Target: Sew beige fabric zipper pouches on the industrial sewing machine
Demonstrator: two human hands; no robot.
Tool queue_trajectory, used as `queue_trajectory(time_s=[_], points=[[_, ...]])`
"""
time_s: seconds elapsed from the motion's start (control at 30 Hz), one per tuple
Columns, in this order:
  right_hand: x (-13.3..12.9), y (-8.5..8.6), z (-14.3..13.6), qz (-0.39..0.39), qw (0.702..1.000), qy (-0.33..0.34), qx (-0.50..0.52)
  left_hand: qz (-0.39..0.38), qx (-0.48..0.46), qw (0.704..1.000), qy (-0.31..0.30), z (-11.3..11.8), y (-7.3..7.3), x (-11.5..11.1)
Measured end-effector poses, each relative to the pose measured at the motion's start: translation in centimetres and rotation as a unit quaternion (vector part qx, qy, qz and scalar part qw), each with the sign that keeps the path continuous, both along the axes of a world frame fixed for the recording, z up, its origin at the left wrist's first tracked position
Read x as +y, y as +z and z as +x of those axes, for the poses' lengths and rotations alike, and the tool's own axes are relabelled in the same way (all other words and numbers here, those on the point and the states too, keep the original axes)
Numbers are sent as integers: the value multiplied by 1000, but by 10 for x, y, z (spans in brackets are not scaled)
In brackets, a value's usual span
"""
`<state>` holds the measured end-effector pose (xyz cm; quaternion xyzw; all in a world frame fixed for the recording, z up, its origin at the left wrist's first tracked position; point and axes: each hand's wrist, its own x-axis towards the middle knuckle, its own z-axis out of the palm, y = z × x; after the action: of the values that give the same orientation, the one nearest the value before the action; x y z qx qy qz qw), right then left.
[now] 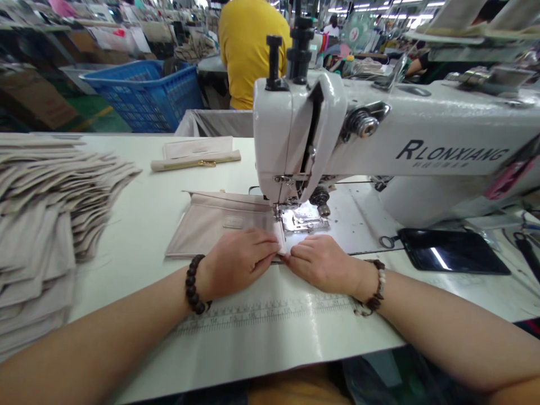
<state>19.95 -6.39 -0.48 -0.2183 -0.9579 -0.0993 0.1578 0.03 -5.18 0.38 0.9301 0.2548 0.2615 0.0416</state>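
A beige fabric panel [211, 219] with a small label patch lies flat on the table, its right edge beneath the presser foot of the white sewing machine [295, 135]. My left hand [240, 259] rests on the panel's lower right part, fingers closed together at its edge. Close beside it, my right hand [323, 261] is curled, with thumb and fingers pinching the panel's near right corner. The fingertips of both hands almost meet just in front of the needle area, which is lit by a lamp.
Stacked beige fabric pieces [37, 225] cover the table's left side. Behind the panel lie a zipper strip [196, 162] and a flat beige piece [198, 147]. A black phone [453, 250] rests at right. Beyond are a blue basket [147, 93] and a person in yellow [253, 50].
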Motion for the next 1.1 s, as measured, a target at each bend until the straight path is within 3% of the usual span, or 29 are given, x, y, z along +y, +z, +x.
queue_trajectory(time_s=[0.1, 0.33, 0.6, 0.8, 1.1], points=[[-2, 0, 1, -32, 999, -22, -18, 13, 22, 1000, -2, 0, 1, -1], [-2, 9, 6, -66, 998, 0, -8, 69, 54, 996, -25, 2, 1, -3], [-1, 10, 11, -32, 998, -40, 31, 108, 76, 990, -40, 3, 0, -4], [0, 3, 13, -28, 999, -15, 3, 123, 91, 987, -54, 3, -3, -3], [-1, 10, 9, -56, 998, -9, -30, 55, 103, 992, -39, 0, -6, -6]])
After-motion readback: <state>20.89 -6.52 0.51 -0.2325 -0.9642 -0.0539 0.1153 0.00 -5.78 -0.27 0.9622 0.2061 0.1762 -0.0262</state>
